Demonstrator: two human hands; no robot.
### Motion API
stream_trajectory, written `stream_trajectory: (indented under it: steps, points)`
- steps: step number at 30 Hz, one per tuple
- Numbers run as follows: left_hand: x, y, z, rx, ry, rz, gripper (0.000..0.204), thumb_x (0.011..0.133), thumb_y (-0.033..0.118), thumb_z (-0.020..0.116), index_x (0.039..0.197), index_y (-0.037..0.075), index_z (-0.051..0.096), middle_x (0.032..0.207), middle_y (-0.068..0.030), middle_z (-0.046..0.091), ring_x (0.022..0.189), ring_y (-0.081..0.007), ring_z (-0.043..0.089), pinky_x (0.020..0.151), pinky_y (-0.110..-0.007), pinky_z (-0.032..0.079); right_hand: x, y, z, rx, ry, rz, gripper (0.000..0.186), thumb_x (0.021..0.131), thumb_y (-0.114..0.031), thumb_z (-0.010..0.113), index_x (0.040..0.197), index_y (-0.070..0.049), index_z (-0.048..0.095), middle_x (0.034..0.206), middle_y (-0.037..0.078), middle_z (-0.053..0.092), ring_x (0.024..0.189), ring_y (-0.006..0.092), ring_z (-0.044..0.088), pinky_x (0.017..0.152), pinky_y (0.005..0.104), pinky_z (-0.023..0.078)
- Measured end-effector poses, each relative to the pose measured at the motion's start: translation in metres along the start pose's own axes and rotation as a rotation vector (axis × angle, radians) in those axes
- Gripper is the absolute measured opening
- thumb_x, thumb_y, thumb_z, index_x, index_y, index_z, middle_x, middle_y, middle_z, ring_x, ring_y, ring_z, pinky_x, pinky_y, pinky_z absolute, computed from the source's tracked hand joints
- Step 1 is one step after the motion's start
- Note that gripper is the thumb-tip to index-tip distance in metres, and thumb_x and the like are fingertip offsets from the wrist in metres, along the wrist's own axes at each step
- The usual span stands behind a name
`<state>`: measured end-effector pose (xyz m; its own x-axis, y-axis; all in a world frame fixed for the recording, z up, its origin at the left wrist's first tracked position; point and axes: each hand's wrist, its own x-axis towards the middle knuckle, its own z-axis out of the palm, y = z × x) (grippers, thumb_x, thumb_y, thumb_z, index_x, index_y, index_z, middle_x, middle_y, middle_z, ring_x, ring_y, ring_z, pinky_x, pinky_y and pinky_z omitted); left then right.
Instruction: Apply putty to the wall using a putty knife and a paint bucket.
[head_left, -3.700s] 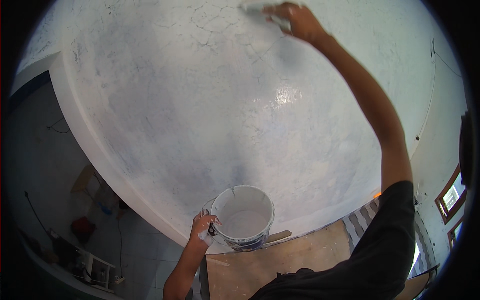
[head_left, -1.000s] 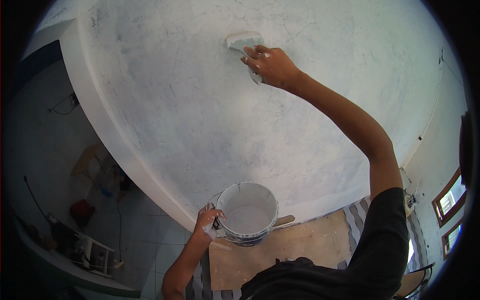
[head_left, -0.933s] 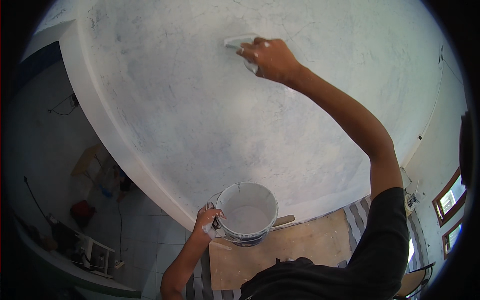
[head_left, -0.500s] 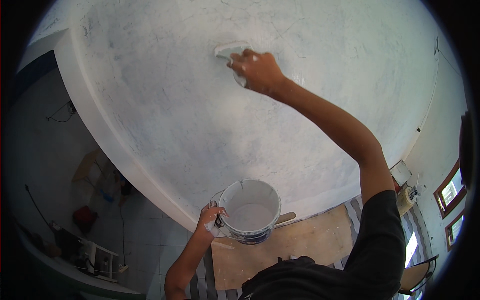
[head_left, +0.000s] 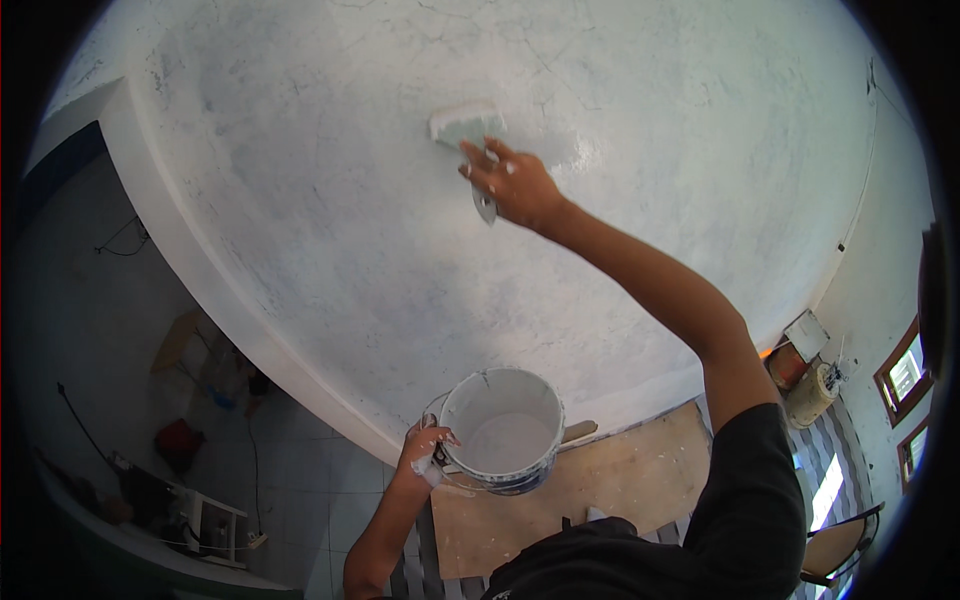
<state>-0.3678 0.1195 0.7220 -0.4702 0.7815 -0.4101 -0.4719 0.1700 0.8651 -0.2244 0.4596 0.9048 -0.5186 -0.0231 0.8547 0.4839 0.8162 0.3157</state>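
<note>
My right hand (head_left: 512,184) grips a wide paintbrush (head_left: 466,124) by its handle, and the bristles press on the patchy white wall (head_left: 340,240). A wet, shiny streak shows on the wall just right of the brush. Lower down, my left hand (head_left: 426,450) is closed on the side of a paint bucket (head_left: 556,418), at its rim and wire handle. White paint lies inside the bucket, and drips mark its outside. Specks of white paint cover the fingers of both hands.
Below the bucket a brown board (head_left: 620,480) lies on the striped floor. Paint containers (head_left: 812,395) stand at the right by the wall's foot, and a chair (head_left: 838,550) is at lower right. On the left, past the wall's edge, is a darker room with a white stool (head_left: 215,530).
My right hand and the brush have moved down the wall. My left hand still holds the bucket, which sits slightly lower in view.
</note>
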Motion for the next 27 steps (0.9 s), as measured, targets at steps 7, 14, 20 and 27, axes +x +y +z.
stream_trajectory:
  steps: [7, 14, 20, 27]
  points:
    - [0.003, -0.006, -0.009, -0.014, 0.02, 0.06, 0.015, 0.068, -0.004, 0.059, 0.072, 0.004, 0.048, 0.065, -0.0088, 0.056, 0.062, -0.0221, 0.06, 0.064, -0.031, 0.05, -0.095, -0.041, 0.004, 0.151, -0.181, -0.064, 0.027, 0.074, -0.015, 0.064, 0.101, -0.013, 0.065, 0.123, 0.006, 0.059, 0.103, 0.0243, 0.058, 0.06, 0.0308, 0.054]
    - [0.002, -0.019, -0.022, -0.045, 0.011, 0.111, 0.011, 0.07, -0.003, 0.059, 0.072, 0.004, 0.051, 0.062, -0.0086, 0.056, 0.058, -0.0218, 0.059, 0.061, -0.031, 0.051, -0.038, 0.024, -0.02, 0.368, -0.509, 0.228, 0.029, 0.068, -0.02, 0.065, 0.096, -0.027, 0.069, 0.086, 0.005, 0.067, 0.083, 0.0267, 0.064, 0.068, 0.0405, 0.052]
    - [-0.004, -0.013, -0.01, 0.04, 0.048, 0.135, 0.017, 0.066, -0.003, 0.057, 0.069, 0.009, 0.045, 0.061, -0.0083, 0.055, 0.056, -0.0217, 0.058, 0.056, -0.03, 0.049, 0.06, 0.098, -0.033, 0.262, -0.311, 0.179, 0.02, 0.073, -0.027, 0.072, 0.089, -0.017, 0.07, 0.086, 0.008, 0.069, 0.082, 0.0263, 0.067, 0.074, 0.0379, 0.053]
    - [-0.009, -0.008, -0.002, 0.0, 0.099, 0.116, 0.019, 0.065, -0.003, 0.056, 0.071, 0.01, 0.043, 0.061, -0.007, 0.052, 0.055, -0.0211, 0.057, 0.055, -0.03, 0.047, 0.077, 0.09, -0.057, -0.149, 0.063, 0.079, 0.035, 0.074, -0.008, 0.071, 0.106, -0.02, 0.068, 0.117, -0.002, 0.064, 0.104, 0.019, 0.061, 0.074, 0.0312, 0.056]
